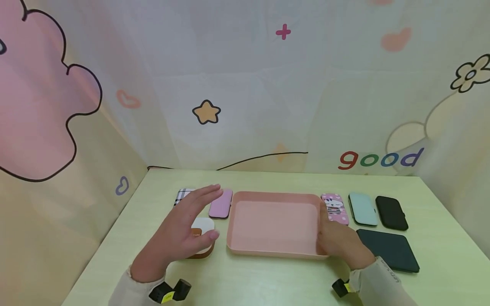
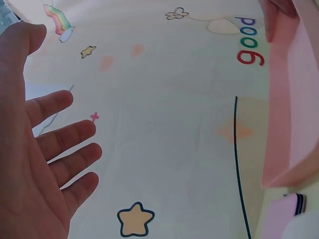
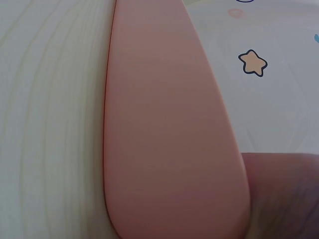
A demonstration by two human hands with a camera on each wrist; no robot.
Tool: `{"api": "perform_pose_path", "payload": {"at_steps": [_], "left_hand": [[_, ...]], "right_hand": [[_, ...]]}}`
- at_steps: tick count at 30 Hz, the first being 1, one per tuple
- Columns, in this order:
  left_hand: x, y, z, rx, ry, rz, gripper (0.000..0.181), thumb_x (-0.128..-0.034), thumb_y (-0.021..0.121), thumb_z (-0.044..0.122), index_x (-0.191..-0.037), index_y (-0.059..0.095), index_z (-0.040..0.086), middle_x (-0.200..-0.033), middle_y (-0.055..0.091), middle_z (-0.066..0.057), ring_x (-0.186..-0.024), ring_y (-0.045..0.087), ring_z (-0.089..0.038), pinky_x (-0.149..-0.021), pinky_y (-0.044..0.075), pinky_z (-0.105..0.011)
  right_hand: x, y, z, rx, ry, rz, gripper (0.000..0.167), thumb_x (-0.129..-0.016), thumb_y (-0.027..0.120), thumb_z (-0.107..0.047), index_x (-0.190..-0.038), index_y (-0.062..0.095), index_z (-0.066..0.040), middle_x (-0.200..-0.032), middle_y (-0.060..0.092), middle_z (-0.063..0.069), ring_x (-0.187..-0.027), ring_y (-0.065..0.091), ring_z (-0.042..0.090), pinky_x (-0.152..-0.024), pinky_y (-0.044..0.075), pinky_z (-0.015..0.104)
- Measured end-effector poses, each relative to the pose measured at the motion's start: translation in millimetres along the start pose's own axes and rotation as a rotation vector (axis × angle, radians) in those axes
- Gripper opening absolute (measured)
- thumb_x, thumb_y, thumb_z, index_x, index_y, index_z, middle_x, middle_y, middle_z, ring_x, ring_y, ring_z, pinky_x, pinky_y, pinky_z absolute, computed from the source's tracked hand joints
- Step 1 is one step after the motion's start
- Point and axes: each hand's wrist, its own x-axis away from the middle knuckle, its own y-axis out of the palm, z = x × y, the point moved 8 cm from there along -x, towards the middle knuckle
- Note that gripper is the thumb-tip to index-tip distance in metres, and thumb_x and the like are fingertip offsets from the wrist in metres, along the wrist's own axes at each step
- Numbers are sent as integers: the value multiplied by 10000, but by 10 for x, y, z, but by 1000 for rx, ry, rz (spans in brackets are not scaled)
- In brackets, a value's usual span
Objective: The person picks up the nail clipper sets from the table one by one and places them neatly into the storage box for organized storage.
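Observation:
A shallow pink tray (image 1: 275, 223) with rounded corners lies in the middle of the table in the head view. My right hand (image 1: 338, 240) grips its right edge; most of those fingers are hidden. In the right wrist view the outer wall of the tray (image 3: 169, 119) fills the middle, with part of the right hand (image 3: 284, 194) behind it. To the left of the tray my left hand (image 1: 183, 229) is raised, fingers spread and holding nothing. The left wrist view shows the left hand (image 2: 45, 144) apart from the tray (image 2: 289, 99). Below it is a white and brown rounded item (image 1: 203, 250), partly covered.
Left of the tray lie a plaid item (image 1: 183, 194) and a purple phone-shaped item (image 1: 220, 205). To its right are a pink cartoon-patterned one (image 1: 335, 208), a mint one (image 1: 362, 208), a black one (image 1: 392, 212) and a dark flat rectangle (image 1: 390, 250). A printed curtain (image 1: 245, 85) stands behind.

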Motion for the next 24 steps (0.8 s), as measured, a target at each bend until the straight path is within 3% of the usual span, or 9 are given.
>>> {"api": "perform_pose_path", "payload": {"at_steps": [6,14,24], "left_hand": [[130,82,-187,-71,-66,-112,756,-855,716,440,-1512,442,185,-1547,440,-46,-1405,434,-283,-1063,408,-561],[401,232,-538,-125,-260,-286,876,-803,742,610,-1531,411,253,-1588,366,5,-1425,398,-291,-1084,384,-572],[665,331,-919,-192,-360,-368,1028,-680,812,673,-1526,421,239,-1588,365,-69,-1413,409,-346,-1083,387,-579]], "right_hand": [[-19,12,8,-1,4,0,918,-933,463,-141,-1555,-200,-15,-608,504,32,-473,429,174,-451,262,308],[-19,19,-5,-7,5,-12,929,-930,468,-128,-1553,-212,-20,-594,503,31,-461,388,163,-442,246,297],[-1,-5,-13,-2,6,-11,911,-927,464,-126,-1564,-179,-20,-589,497,28,-458,385,164,-446,253,293]]}}
